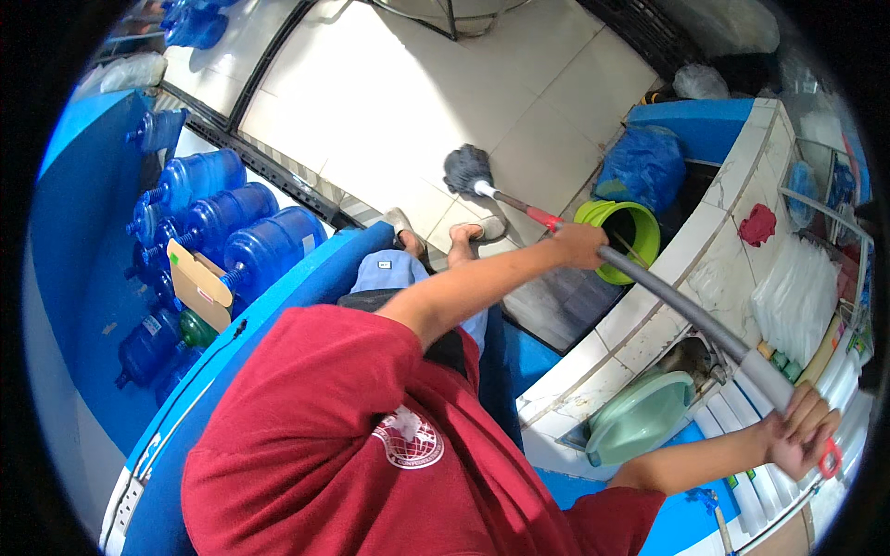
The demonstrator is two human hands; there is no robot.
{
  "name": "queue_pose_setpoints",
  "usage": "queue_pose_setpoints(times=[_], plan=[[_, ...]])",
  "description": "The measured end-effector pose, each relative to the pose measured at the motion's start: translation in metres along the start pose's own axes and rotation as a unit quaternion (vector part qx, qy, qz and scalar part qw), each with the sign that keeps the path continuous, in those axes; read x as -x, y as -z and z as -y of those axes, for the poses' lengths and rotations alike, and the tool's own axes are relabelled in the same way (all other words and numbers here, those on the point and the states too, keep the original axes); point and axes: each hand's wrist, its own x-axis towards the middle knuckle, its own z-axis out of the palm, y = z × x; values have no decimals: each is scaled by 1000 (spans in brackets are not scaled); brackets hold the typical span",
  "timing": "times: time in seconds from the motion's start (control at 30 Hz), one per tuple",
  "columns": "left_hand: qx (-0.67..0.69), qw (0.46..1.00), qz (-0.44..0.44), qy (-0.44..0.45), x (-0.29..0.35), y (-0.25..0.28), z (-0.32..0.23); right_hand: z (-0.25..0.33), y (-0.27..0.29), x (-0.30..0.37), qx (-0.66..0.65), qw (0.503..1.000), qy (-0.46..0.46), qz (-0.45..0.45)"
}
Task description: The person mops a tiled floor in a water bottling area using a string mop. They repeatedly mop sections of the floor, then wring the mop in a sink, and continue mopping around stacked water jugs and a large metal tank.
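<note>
A mop with a dark grey head (466, 170) rests on the pale tiled floor (389, 102), ahead of my sandalled feet. Its grey handle (672, 295) slants back to the right, with a white collar and red fittings near the lower end. My left hand (579, 246) is wrapped round the handle partway up, just above a red fitting. Farther back, my right hand (802, 431) grips the upper end, where a red loop (830, 459) sticks out. A yellow-green bucket (649, 227) stands below the handle, close to my left hand.
Several blue water jugs (269, 246) lie on the left behind a blue ledge, with a cardboard piece (197, 283). A blue plastic bag (640, 167) sits by the bucket. Right of me are a tiled counter (691, 278), a pale green basin (640, 417) and a red cloth (757, 225).
</note>
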Motion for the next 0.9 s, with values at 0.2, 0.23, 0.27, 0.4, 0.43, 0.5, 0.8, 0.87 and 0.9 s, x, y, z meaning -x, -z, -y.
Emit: queue_pose_setpoints(times=[0.2,0.23,0.27,0.4,0.43,0.5,0.8,0.87,0.9], plan=[[81,994,-62,42,-5,-23,9,-34,12,-59,7,997,-48,57],[86,994,-52,51,-3,-22,18,-47,11,-63,-58,992,-72,82],[88,993,-43,61,-1,-20,27,-60,9,-63,-49,996,-37,60],[-32,999,-15,4,7,-13,53,-78,-17,-56,-180,957,-26,227],[-42,999,-11,-12,12,-13,56,-78,-28,-48,-142,975,4,173],[-49,998,-14,-37,25,-14,58,-74,-48,-34,-85,983,57,149],[-167,983,-31,-71,88,52,122,-90,-87,14,-263,896,83,347],[-193,980,-53,-11,108,82,155,-105,-105,28,-221,907,65,353],[-189,979,-76,30,121,96,173,-110,-122,46,-161,934,48,316]])
